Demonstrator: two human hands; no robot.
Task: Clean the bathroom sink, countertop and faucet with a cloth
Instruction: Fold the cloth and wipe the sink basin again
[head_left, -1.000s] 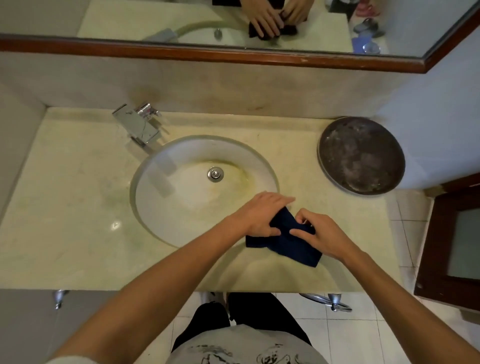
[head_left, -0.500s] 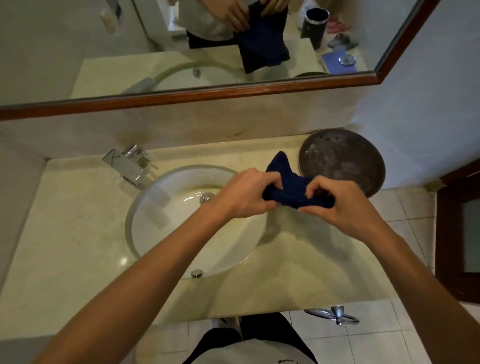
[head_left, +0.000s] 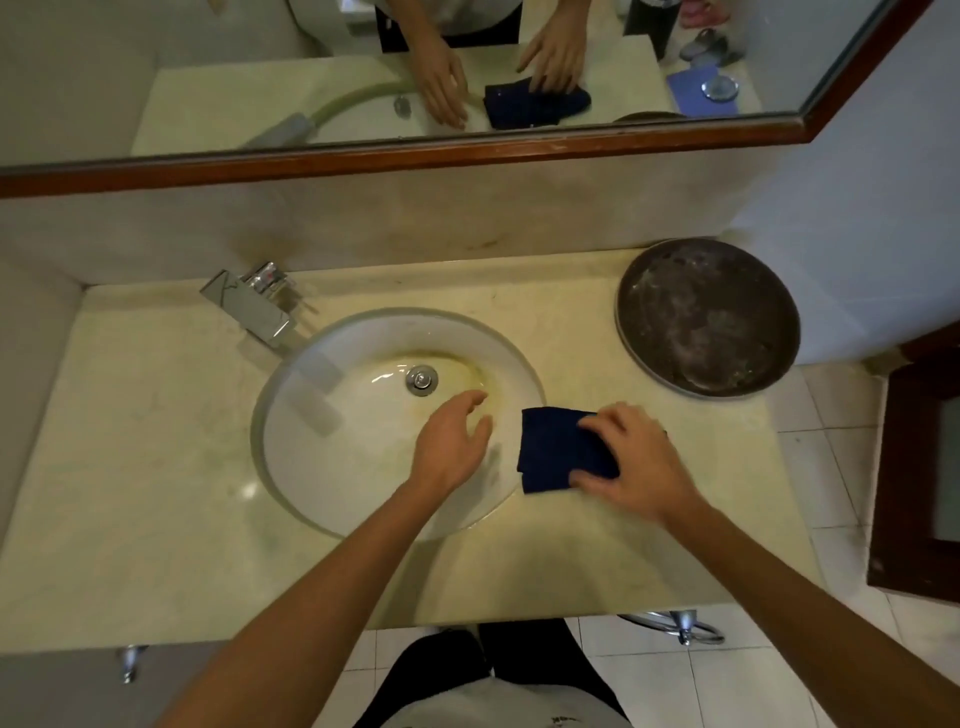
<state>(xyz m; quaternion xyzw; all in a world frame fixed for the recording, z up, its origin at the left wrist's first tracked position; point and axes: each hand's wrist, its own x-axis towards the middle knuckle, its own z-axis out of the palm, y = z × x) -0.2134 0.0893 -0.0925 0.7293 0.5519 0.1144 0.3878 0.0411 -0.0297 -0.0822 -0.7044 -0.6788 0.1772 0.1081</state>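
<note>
Dark blue cloth (head_left: 558, 449) is laid flat, folded, on countertop (head_left: 156, 467) just right of sink (head_left: 332, 415) rim; its long axis runs roughly near-to-far, w/ a slight tilt. It is pressed down by right hand (head_left: 631, 462), fingers spread flat on it, not curled round it. Left hand (head_left: 452, 441) is held over the basin, fingers relaxed, nothing gripped. Vs 0.5 s ago: cloth was bunched in the air, pinched by both hands; now it is set down and released by the left.

Home bathroom; oval sink (head_left: 311, 467), chrome faucet (head_left: 249, 306), marble countertop (head_left: 130, 467), wall mirror (head_left: 208, 78)
</note>
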